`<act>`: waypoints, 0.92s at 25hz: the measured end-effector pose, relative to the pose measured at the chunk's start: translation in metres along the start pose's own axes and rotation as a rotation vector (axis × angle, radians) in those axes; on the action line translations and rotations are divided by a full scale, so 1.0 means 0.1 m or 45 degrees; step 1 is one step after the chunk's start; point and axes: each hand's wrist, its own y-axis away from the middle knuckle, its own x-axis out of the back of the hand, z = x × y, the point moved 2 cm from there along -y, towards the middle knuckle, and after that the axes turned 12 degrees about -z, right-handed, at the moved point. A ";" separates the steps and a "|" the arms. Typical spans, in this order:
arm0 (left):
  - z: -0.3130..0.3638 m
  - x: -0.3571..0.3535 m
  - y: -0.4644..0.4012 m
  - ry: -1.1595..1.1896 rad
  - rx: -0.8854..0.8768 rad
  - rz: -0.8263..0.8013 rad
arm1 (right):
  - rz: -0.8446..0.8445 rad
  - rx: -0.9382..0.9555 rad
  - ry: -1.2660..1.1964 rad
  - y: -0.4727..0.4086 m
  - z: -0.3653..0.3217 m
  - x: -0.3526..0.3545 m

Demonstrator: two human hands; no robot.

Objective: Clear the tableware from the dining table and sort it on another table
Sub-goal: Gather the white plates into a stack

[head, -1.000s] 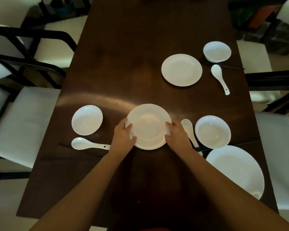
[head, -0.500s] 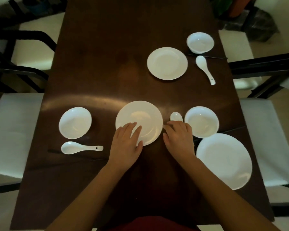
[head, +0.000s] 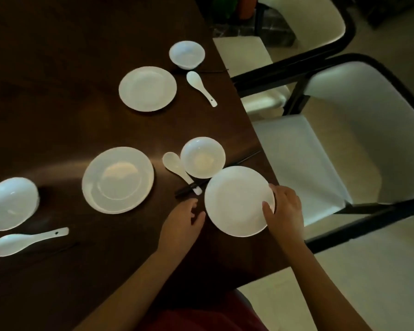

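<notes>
Both hands have left the centre plate (head: 117, 180) and shifted right to the large plate (head: 239, 200) by the surface (head: 58, 91) edge. Right hand (head: 285, 211): grips that plate's right rim, thumb on top. Left hand (head: 181, 225): loosely curled, holding nothing, just left of the plate. Adjacent: bowl (head: 202, 156), soup spoon (head: 177, 168), dark chopsticks (head: 237, 163). Further left: bowl (head: 10, 203) and spoon (head: 26, 241). Far setting: plate (head: 147, 88), bowl (head: 187, 54), spoon (head: 200, 87).

The plates (head: 237, 199), bowls (head: 202, 156) and spoons (head: 29, 241) are plain white. They lie on a dark brown table (head: 58, 68) beside black chopsticks (head: 246, 158). The chairs (head: 308, 163) pair white cushions with black frames.
</notes>
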 end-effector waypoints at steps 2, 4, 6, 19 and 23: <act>0.01 -0.14 -0.12 0.412 0.229 -0.091 | -0.058 -0.135 -0.133 -0.06 0.14 0.01; 0.03 -0.25 -0.23 0.757 0.383 -0.138 | -0.137 -0.234 -0.317 -0.12 0.23 -0.01; 0.04 -0.31 -0.33 0.883 0.492 -0.118 | -0.212 -0.301 -0.476 -0.18 0.27 -0.01; 0.12 0.00 -0.04 0.893 0.268 -0.048 | -0.378 -0.147 -0.755 -0.15 0.16 0.36; -0.04 0.27 0.20 0.923 0.209 0.025 | -0.447 -0.023 -0.781 -0.08 -0.19 0.38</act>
